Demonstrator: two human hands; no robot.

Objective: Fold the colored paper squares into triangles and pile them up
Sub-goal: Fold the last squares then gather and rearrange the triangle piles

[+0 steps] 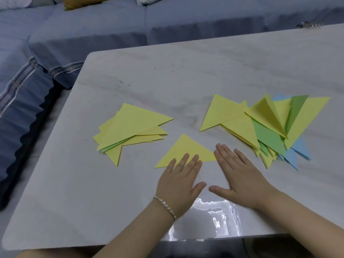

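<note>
Both hands are lying flat, palms down, on a pale marble-look table [186, 75], fingers spread and open, gripping nothing. The left hand [178, 181] is resting with its fingertips [195, 158] overlapping the near edge of a single yellow triangle [186, 149], pressing it against the tabletop. The right hand [240, 174] is sitting just beside it, fingers touching or almost touching that triangle's right corner; exact contact is hard to tell. The thumbs are pointing toward each other with a small gap between them. A beaded bracelet [165, 206] is showing on the left wrist.

The single yellow triangle is lying flat near the table's middle, between two piles. The left pile [130, 127] is sitting up and to the left of the hands: mostly yellow folded triangles fanned loosely, with a sliver of green peeking out low in the stack. The right pile [270, 125] is sitting up and to the right, messier and wider, mixing yellow, green and blue pieces; one yellow piece on top is lifting open along its fold rather than lying flat. Blue pieces are sticking out at the pile's near-right edge and far edge.

A blue sofa [74, 34] is running behind and along the left side of the table, with a yellow cushion [83, 1] at the top edge. A small metallic object [309, 25] is sitting at the table's far-right edge, too blurred to identify. Glare is reflecting off the near table edge.
</note>
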